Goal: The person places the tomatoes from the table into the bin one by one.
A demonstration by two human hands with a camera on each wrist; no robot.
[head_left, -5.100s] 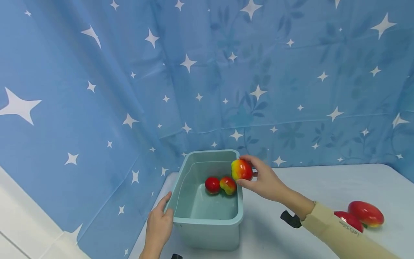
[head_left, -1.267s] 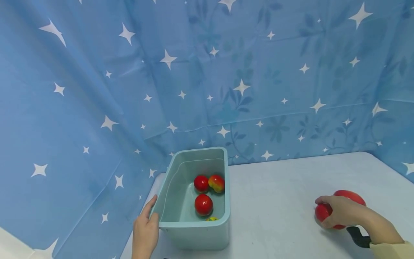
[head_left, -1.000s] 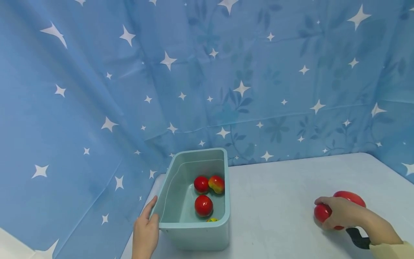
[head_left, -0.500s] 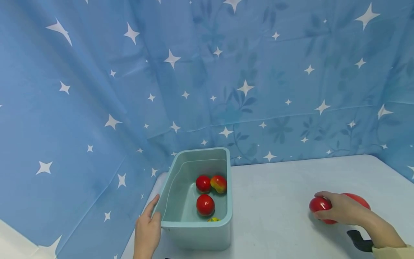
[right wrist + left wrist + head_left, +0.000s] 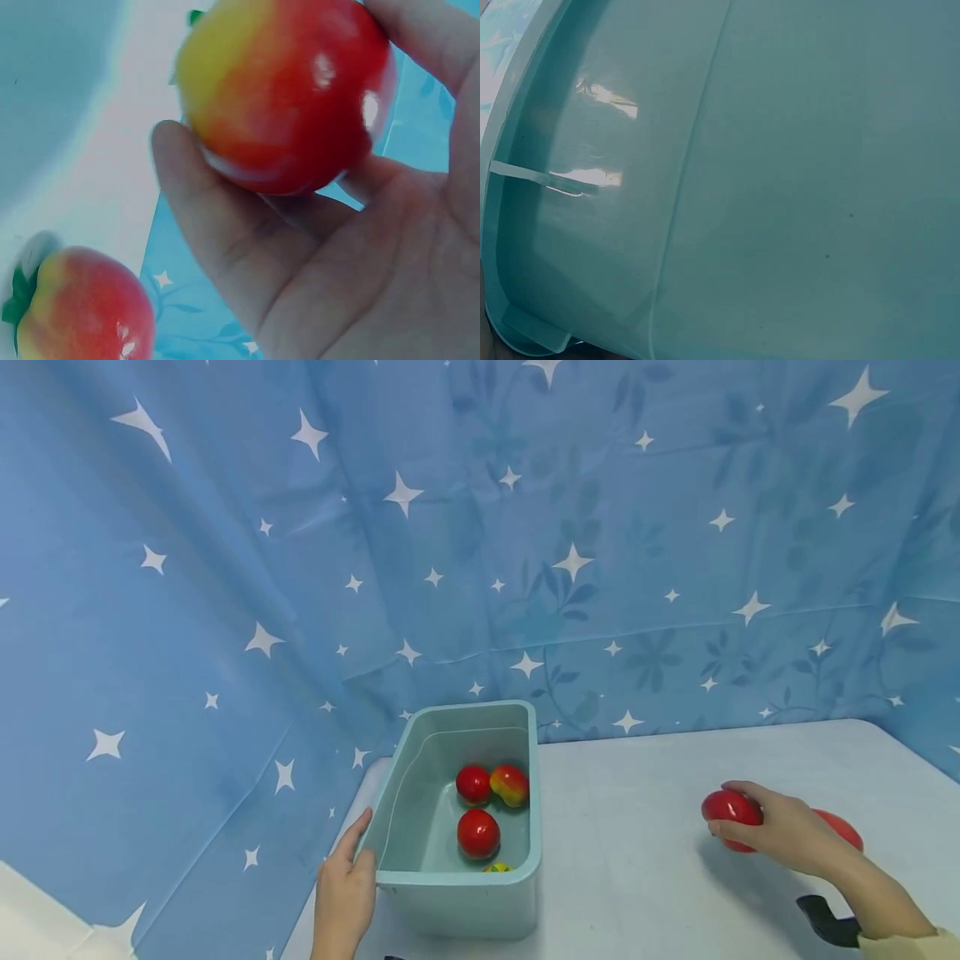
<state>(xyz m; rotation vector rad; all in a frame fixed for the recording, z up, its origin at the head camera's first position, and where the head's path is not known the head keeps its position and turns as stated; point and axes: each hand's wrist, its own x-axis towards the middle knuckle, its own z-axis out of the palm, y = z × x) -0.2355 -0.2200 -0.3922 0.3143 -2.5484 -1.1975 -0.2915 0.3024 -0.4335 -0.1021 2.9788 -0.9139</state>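
Observation:
My right hand [image 5: 787,827] holds a glossy red mango [image 5: 731,818] over the right part of the table, its shadow falling on the cloth below. In the right wrist view the mango [image 5: 289,94] shows a yellow end with a bit of green, and the thumb and fingers curl round it. A second red mango [image 5: 840,828] lies behind that hand, partly covered by it. At the near left corner of a pale teal bin [image 5: 536,793], my left hand [image 5: 345,893] grips the rim; its lower fingers are hidden. The left wrist view is filled by the bin's outer wall [image 5: 780,180].
Inside the bin lie a red fruit [image 5: 473,784], a red-and-yellow fruit [image 5: 510,785], another red fruit [image 5: 478,834] and a yellow piece [image 5: 497,867] mostly behind the near wall. A starred blue curtain [image 5: 480,568] hangs behind and left of the white table [image 5: 622,843].
Earlier the right hand held a red-and-yellow fruit at the bin; more fruit now shows inside. It has since gripped a mango, lifted it and moved left. The left hand stays on the rim.

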